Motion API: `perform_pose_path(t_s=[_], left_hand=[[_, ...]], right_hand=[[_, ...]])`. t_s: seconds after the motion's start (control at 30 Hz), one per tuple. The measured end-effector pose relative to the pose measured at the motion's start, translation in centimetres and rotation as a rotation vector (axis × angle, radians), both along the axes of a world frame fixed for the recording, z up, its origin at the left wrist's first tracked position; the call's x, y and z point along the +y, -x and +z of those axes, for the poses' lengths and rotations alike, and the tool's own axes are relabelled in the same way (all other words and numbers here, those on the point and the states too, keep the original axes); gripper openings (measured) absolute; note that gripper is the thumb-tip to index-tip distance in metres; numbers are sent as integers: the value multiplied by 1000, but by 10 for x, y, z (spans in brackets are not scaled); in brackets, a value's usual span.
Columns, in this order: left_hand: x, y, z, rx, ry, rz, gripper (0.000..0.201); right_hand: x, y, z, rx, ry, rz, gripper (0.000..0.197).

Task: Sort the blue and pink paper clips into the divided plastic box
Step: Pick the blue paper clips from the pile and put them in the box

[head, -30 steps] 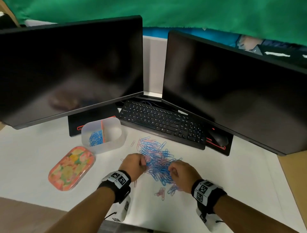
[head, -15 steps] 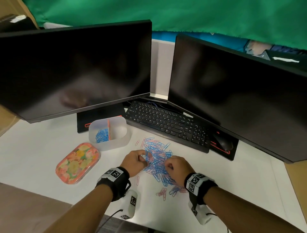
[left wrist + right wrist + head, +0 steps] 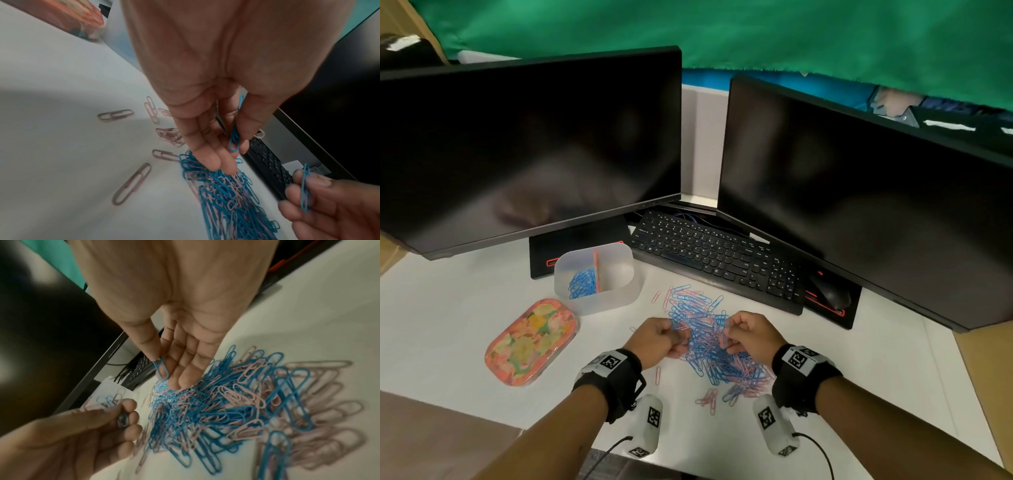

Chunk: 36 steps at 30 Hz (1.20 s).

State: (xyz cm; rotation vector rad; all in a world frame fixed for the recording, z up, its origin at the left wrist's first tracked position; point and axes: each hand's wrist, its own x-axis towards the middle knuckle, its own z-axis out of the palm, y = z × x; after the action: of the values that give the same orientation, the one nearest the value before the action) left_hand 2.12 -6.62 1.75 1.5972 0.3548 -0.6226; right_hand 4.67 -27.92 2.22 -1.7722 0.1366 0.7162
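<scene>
A mixed pile of blue and pink paper clips (image 3: 709, 339) lies on the white desk in front of the keyboard. My left hand (image 3: 671, 337) hovers at the pile's left edge and pinches blue paper clips (image 3: 234, 141) between thumb and fingers. My right hand (image 3: 736, 334) is at the pile's right side, pinching one blue paper clip (image 3: 161, 371) between thumb and forefinger. The translucent divided box (image 3: 619, 298) stands up and left of the pile; its left compartment holds blue clips (image 3: 582, 285), its right compartment looks bare.
A flowered orange lid (image 3: 530, 341) lies left of the box. A black keyboard (image 3: 719, 260) and mouse (image 3: 830, 296) sit behind the pile, under two dark monitors (image 3: 530, 147). A few loose pink clips (image 3: 709, 401) lie near the desk's front edge.
Both hands have lifted slightly off the pile, each now holding blue clips. The head view has shifted, moving the scene right and down.
</scene>
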Motion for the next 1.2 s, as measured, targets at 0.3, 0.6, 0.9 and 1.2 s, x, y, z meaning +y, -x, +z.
perform_pose_path(t_s=[0.3,0.6,0.9,1.2], left_hand=[[-5,0,14,-44,-51,-119,10],[-6,0,24,-52,-82,-148,16],[-4,-1,30,-62,-144,-108,20],[-10,-4,37,55,150,79,26]], right_hand=[[22,-3,19,62,-133,-69,20],[32,6,22,-374,361,269,13],[31,11,26,-630,564,372,12],[31,9,29,-567,378,308,11]])
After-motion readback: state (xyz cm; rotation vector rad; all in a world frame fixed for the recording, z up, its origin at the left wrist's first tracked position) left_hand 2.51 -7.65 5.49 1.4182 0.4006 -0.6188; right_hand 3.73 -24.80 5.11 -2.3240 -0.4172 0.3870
